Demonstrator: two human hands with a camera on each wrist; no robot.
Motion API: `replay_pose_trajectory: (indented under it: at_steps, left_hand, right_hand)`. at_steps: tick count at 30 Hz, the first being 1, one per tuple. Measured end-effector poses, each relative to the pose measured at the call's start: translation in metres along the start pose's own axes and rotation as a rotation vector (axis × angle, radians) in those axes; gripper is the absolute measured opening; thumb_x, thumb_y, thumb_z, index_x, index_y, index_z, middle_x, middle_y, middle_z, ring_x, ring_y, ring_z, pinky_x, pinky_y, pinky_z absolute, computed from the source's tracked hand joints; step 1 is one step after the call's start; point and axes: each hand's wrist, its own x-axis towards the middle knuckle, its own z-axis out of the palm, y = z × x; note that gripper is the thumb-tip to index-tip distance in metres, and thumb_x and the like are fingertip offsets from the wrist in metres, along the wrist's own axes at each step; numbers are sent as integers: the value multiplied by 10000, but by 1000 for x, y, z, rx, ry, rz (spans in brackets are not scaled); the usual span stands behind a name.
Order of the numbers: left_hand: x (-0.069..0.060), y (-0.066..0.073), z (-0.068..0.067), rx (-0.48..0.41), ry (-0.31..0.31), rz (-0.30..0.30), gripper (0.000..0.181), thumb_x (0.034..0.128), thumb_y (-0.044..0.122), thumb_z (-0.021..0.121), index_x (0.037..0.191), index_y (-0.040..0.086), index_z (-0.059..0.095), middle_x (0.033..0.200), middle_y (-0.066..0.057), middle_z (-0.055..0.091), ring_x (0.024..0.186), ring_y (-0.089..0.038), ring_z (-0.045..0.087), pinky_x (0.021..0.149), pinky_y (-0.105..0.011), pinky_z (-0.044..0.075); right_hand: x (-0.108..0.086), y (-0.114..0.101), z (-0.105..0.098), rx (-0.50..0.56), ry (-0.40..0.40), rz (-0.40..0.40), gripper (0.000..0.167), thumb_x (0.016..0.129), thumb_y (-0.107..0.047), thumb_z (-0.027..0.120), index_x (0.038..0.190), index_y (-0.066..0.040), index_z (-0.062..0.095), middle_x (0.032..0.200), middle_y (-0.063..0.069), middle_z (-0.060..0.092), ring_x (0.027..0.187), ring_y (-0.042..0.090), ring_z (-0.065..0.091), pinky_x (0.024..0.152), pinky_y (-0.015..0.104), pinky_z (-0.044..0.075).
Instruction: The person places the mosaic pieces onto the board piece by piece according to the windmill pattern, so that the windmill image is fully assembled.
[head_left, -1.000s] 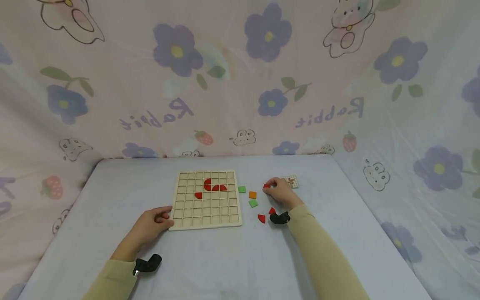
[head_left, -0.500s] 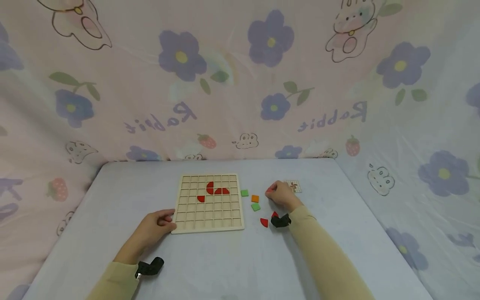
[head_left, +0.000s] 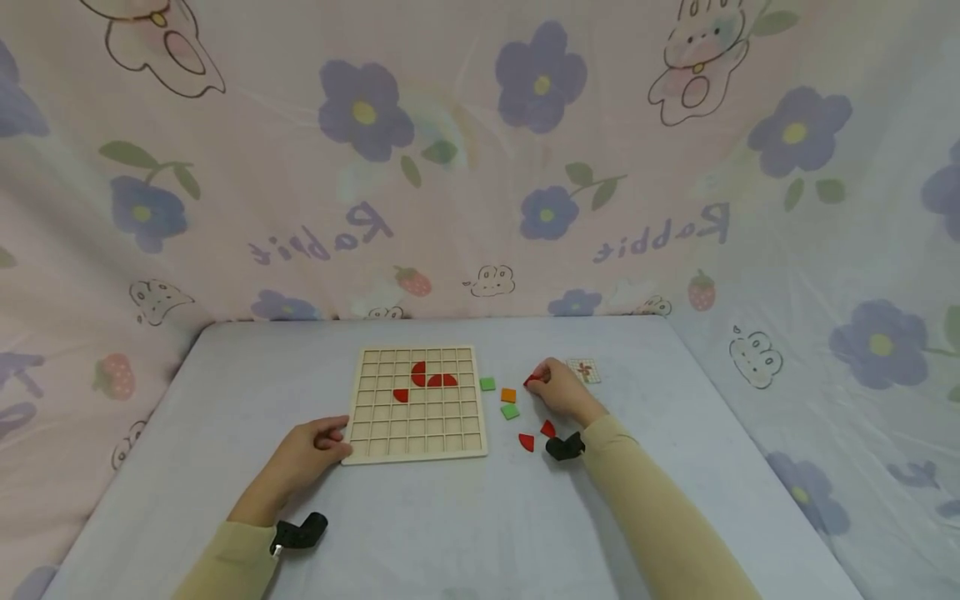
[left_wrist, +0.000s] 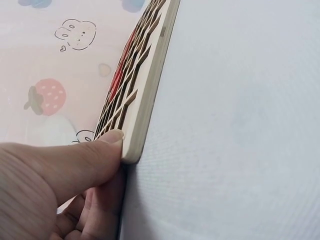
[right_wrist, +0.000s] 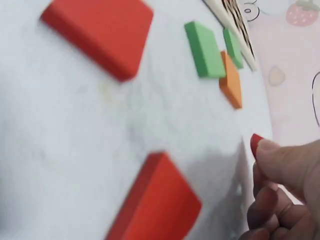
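Observation:
A square wooden grid board (head_left: 420, 442) lies on the table with several red quarter-round tiles set in its upper cells. My left hand (head_left: 303, 454) holds the board's left edge near the front corner; in the left wrist view the thumb (left_wrist: 95, 155) presses on the rim, the other fingers curled beside it. Right of the board, my right hand (head_left: 562, 389) pinches a red tile (head_left: 531, 379) between thumb and fingertips. In the right wrist view only a small red part of this tile (right_wrist: 255, 143) shows past the thumb.
Two green square tiles (head_left: 510, 412) and an orange square tile (head_left: 508, 395) lie just right of the board. Two red quarter-round tiles (head_left: 527, 442) are nearer the front, by the right wrist. A small pattern card (head_left: 583, 371) lies behind the right hand.
My right hand has shifted slightly left, and the pinched red tile now shows tilted at the fingertips. The left hand stays on the board's edge. The head view has moved a little.

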Motion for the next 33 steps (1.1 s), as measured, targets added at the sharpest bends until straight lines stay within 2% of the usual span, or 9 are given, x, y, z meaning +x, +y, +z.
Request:
replay_pose_trajectory:
  at_steps: [5,11,18,26,33]
  left_hand:
    - [-1,1,-1,0,3,-7,532,873,149,728,1345,-7,539,1037,-73,567,862,-173,538,688,-264,449]
    - [-3,1,-1,-10,1,-15,532,872,156,731,1344,1,542,1043,-74,563,870,-177,539,699,-279,450]
    - [-1,0,0,-19,6,-4,525,870,139,730,1343,4,546,1036,-67,566,869,-169,544,691,-259,453]
    - [-1,2,-2,-31,7,-2,519,871,127,727,1341,1,546,1038,-71,564,876,-170,547,690,-249,457]
    - [0,2,1,-25,9,10,515,866,114,726,1333,-11,547,1026,-72,571,861,-167,550,687,-245,457]
  right_hand:
    - [0,-23,10,35,-16,-58,174,949,-249,641,1015,-110,562,888,55,602,768,209,540,653,325,450]
    - [4,-52,32,110,-111,-123,164,950,-268,640,1012,-133,572,903,72,630,720,210,574,593,320,463]
    - [7,-79,61,59,-181,-247,79,964,-200,607,1002,-132,595,866,15,612,730,165,555,617,303,464]
    - [7,-111,93,49,-177,-309,54,957,-223,618,987,-179,620,884,-36,601,767,138,541,665,279,461]
    - [10,-119,116,19,-158,-292,57,958,-271,627,969,-215,635,889,-77,588,783,111,537,687,269,456]
